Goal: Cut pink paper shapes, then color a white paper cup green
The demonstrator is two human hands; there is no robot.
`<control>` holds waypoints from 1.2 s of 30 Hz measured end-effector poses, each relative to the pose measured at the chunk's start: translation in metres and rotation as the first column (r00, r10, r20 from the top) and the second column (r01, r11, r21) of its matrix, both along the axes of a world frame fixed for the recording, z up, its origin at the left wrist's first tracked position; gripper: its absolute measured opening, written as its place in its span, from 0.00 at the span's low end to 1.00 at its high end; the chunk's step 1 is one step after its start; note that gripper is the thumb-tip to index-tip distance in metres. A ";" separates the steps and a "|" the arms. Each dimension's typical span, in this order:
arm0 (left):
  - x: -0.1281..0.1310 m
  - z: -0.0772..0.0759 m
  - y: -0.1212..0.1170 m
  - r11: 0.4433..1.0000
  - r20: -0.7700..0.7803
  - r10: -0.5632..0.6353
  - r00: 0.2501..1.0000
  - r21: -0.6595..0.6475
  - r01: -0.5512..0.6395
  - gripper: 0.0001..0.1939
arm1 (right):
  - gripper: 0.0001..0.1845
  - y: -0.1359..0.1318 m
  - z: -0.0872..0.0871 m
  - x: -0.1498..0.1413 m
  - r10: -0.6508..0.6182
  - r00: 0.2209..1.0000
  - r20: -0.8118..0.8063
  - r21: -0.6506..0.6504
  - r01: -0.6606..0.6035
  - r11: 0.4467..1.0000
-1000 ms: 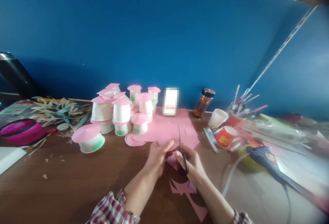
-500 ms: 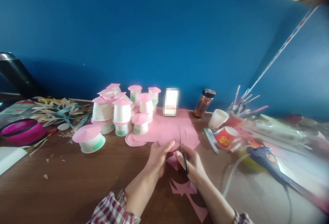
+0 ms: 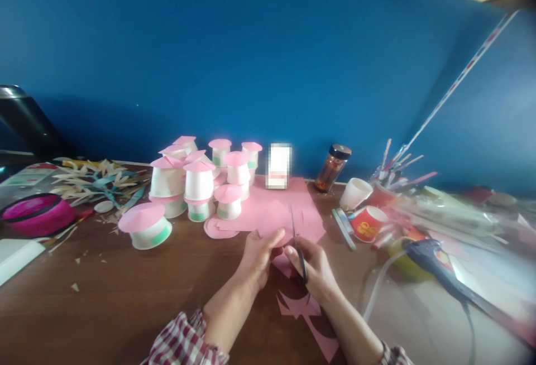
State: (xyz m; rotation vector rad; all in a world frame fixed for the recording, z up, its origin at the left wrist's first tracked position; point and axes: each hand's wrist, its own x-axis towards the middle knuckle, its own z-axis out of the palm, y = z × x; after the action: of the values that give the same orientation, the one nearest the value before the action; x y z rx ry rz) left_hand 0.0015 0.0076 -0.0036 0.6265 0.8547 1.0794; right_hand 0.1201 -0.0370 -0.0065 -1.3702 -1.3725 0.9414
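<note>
My left hand (image 3: 263,253) pinches a piece of pink paper (image 3: 281,236) between thumb and fingers, over the brown table. Black-handled scissors (image 3: 300,262) are in my right hand (image 3: 316,267), their blades pointing away from me and lying against the right side of that paper. How far the blades stand apart is hard to see. Jagged pink paper scraps (image 3: 299,306) lie on the table below my right wrist. Beyond my hands, larger pink sheets (image 3: 268,209) lie flat, with a rounded pink piece (image 3: 218,230) at their left edge.
To the left stand several white paper cups with pink cone tops (image 3: 199,183); one wider cup (image 3: 144,225) sits nearer. A blurred-out upright rectangle (image 3: 279,165), a jar (image 3: 333,168), a white cup (image 3: 355,193), a red cup (image 3: 368,223) and a glue gun (image 3: 439,267) stand or lie rightward.
</note>
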 end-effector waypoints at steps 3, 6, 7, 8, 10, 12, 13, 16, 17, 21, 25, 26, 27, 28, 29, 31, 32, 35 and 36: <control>0.000 -0.002 0.001 1.000 0.001 0.006 1.000 -0.004 -0.006 0.15 | 0.22 0.000 0.001 0.000 -0.006 1.000 0.020 0.013 0.006 1.000; 0.000 -0.007 0.003 1.000 0.021 -0.006 1.000 0.003 0.006 0.16 | 0.22 0.000 0.000 0.001 -0.009 0.999 0.032 0.012 0.008 1.000; 0.000 -0.008 0.003 1.000 0.028 -0.015 0.999 0.007 0.015 0.16 | 0.21 0.000 0.000 0.001 -0.010 0.999 0.033 0.009 0.010 1.000; 0.000 -0.009 0.003 1.000 0.033 -0.023 0.999 0.009 0.023 0.17 | 0.21 0.000 0.000 0.001 -0.011 0.999 0.033 0.005 0.010 1.000; 0.000 -0.010 0.003 1.000 0.035 -0.019 0.999 0.001 0.019 0.17 | 0.21 0.000 -0.001 0.002 -0.008 1.000 0.027 -0.002 0.008 1.000; 0.000 -0.008 0.003 1.000 0.032 -0.002 0.999 -0.010 0.002 0.17 | 0.22 0.000 -0.001 0.002 -0.001 1.000 0.025 -0.002 0.001 1.000; 0.000 -0.007 0.002 1.000 0.027 0.004 1.000 -0.013 -0.004 0.17 | 0.22 0.000 -0.002 0.002 -0.001 1.000 0.030 0.001 0.000 1.000; 0.001 -0.003 0.001 1.000 0.015 0.018 1.000 -0.008 -0.017 0.15 | 0.22 0.000 -0.003 0.002 -0.002 0.999 0.051 0.014 0.001 1.000; 0.001 -0.002 0.001 1.000 0.012 0.024 1.000 -0.009 -0.023 0.15 | 0.21 0.001 -0.004 0.003 -0.003 0.998 0.059 0.019 0.002 1.000; 0.001 -0.002 0.001 0.999 0.005 0.026 1.000 -0.026 -0.025 0.15 | 0.20 0.001 -0.007 0.005 0.003 0.996 0.090 0.024 -0.005 1.000; 0.000 -0.002 0.002 0.999 0.012 0.032 0.999 -0.022 -0.032 0.15 | 0.19 0.001 -0.009 0.007 0.007 0.994 0.106 0.019 -0.009 1.000; 0.000 -0.001 0.002 0.999 0.014 0.034 0.999 -0.024 -0.034 0.15 | 0.18 0.001 -0.009 0.008 0.009 0.994 0.109 0.020 -0.011 1.000; 0.000 -0.001 0.002 0.999 0.015 0.036 0.999 -0.028 -0.036 0.15 | 0.18 0.001 -0.009 0.008 0.009 0.994 0.111 0.020 -0.012 1.000; 0.001 -0.001 0.002 0.999 0.013 0.041 0.999 -0.034 -0.041 0.15 | 0.18 0.001 -0.009 0.008 0.009 0.994 0.111 0.020 -0.011 1.000; 0.001 -0.001 0.002 0.998 0.012 0.045 0.999 -0.039 -0.044 0.16 | 0.18 0.001 -0.009 0.008 0.009 0.994 0.109 0.017 -0.011 1.000; 0.001 -0.001 0.002 0.998 0.011 0.047 0.999 -0.040 -0.046 0.16 | 0.17 0.001 -0.009 0.008 0.006 0.995 0.104 0.012 -0.007 1.000; 0.000 -0.002 0.002 0.998 0.008 0.044 0.999 -0.037 -0.044 0.17 | 0.17 0.001 -0.008 0.008 0.004 0.995 0.103 0.013 -0.006 1.000; 0.000 -0.001 0.002 0.999 -0.004 0.039 0.999 -0.037 -0.039 0.17 | 0.16 0.001 -0.008 0.008 -0.002 0.994 0.112 0.022 -0.001 1.000; 0.000 -0.001 0.002 0.998 -0.006 0.040 0.999 -0.041 -0.041 0.17 | 0.16 0.001 -0.008 0.008 -0.005 0.993 0.117 0.022 0.002 1.000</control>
State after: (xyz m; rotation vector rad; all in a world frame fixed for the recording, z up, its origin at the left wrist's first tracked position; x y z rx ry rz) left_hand 0.0018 0.0094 -0.0048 0.5799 0.8951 1.0944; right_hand 0.1282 -0.0356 -0.0144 -1.4295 -1.4636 0.8526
